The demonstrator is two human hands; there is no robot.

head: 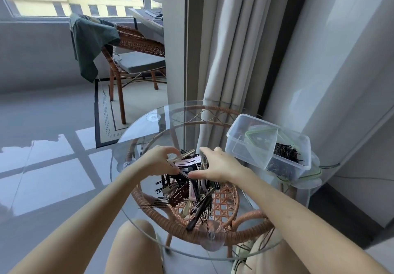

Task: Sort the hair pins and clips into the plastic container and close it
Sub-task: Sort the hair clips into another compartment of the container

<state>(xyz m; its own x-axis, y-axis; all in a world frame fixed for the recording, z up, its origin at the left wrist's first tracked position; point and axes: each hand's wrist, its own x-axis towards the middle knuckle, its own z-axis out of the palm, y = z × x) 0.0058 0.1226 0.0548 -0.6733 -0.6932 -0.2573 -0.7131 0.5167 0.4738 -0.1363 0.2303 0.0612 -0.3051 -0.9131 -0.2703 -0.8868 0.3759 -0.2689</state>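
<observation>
**Two hands on one bundle of clips, container open on the right**

Both bare arms reached in over the round glass table, and the action sat right at its middle. The left hand, named first above, had its fingers curled round the left end of the bundle: pale pink, beige and dark clips, gripped and raised just above the heap. The right hand came in wide, fingers spread over the top and thumb stretched underneath, bracketing the bundle's right end. Whether that hand actually touched the clips could not be told.

Below and nearer lay the pile of pins and clips, a dark tangle with brown, pink and metal pieces, some thin pins straying toward the near edge.

Over on the far right of the table stood the plastic container, clear and uncovered. Black bobby pins were heaped in its right part, and a smaller clear piece with a green rim leaned tilted inside it. A green-edged lid showed beneath its near right corner.

Far left, a wicker chair carried a green garment over its back; pale curtains hung behind the table.
</observation>
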